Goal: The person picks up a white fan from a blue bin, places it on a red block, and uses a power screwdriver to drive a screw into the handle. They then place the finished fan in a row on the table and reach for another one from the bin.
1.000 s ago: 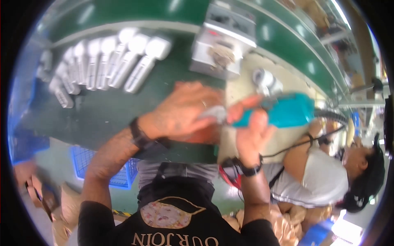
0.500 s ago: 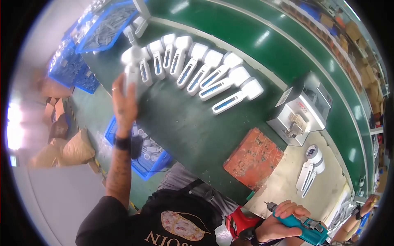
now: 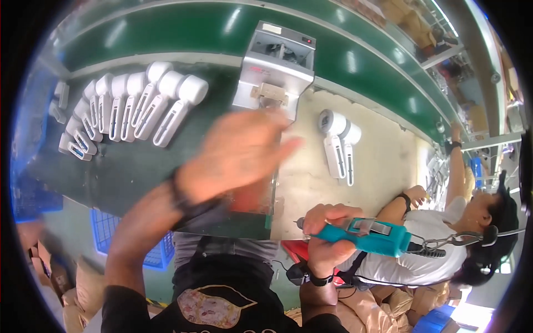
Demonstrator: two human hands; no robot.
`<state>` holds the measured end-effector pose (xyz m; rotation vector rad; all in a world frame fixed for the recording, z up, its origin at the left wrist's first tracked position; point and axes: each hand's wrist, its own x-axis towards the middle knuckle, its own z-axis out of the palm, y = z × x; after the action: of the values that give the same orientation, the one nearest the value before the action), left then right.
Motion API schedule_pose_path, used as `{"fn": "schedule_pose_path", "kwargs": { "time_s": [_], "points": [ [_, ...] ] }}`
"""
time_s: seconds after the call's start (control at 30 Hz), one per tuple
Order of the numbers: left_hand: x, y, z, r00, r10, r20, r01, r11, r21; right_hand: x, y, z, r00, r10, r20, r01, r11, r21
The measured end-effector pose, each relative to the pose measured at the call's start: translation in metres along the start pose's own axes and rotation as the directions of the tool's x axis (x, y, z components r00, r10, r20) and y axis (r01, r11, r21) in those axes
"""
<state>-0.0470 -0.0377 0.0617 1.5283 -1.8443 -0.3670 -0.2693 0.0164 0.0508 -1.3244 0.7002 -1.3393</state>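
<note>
My right hand [image 3: 331, 236] is wrapped round a teal electric screwdriver [image 3: 369, 237], its bit pointing left and a hook and cord at its back end. My left hand [image 3: 244, 152], smeared by motion, is over the bench in front of a grey screw feeder [image 3: 261, 72]. Its thumb sticks out to the right; the other fingers are too blurred to read, and whether they touch the feeder I cannot tell. To the right of that hand, two white round-headed parts with slotted handles [image 3: 333, 141] lie side by side on the pale board.
A fanned row of similar white parts [image 3: 141, 102] lies on the green bench [image 3: 122, 177] at the left. A red mat [image 3: 250, 198] is partly hidden under my left arm. A blue crate [image 3: 105, 230] is below the bench edge. A co-worker [image 3: 433, 233] sits at the right.
My left hand has left the white part at the row's far left end and come right, to the feeder. The view has turned right. My right hand still grips the screwdriver.
</note>
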Motion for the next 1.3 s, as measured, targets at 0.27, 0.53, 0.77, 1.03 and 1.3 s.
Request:
{"fn": "schedule_pose_path", "kwargs": {
  "time_s": [0.27,0.53,0.77,1.03,1.3],
  "points": [
    [0.054,-0.004,0.139,0.951,0.308,-0.012,-0.308,0.951,0.017,-0.018,-0.014,-0.002,1.0,0.023,-0.014,-0.025,0.991,-0.133],
    [0.025,0.003,0.086,0.944,0.292,0.153,-0.297,0.955,0.009,-0.007,0.0,-0.01,0.998,0.029,-0.052,-0.037,0.988,-0.148],
    [-0.03,0.007,0.005,0.972,0.18,0.15,-0.178,0.984,-0.027,0.014,0.023,-0.002,0.998,0.025,-0.058,-0.037,0.979,-0.2],
    [-0.062,-0.034,0.012,0.983,0.182,0.011,-0.182,0.983,0.027,0.027,0.033,0.022,0.997,0.07,-0.037,-0.076,0.977,-0.197],
    [-0.044,-0.055,0.004,0.984,0.153,0.088,-0.142,0.982,-0.122,0.06,0.006,0.054,0.998,0.052,0.021,-0.051,0.998,-0.039]
  ]
}}
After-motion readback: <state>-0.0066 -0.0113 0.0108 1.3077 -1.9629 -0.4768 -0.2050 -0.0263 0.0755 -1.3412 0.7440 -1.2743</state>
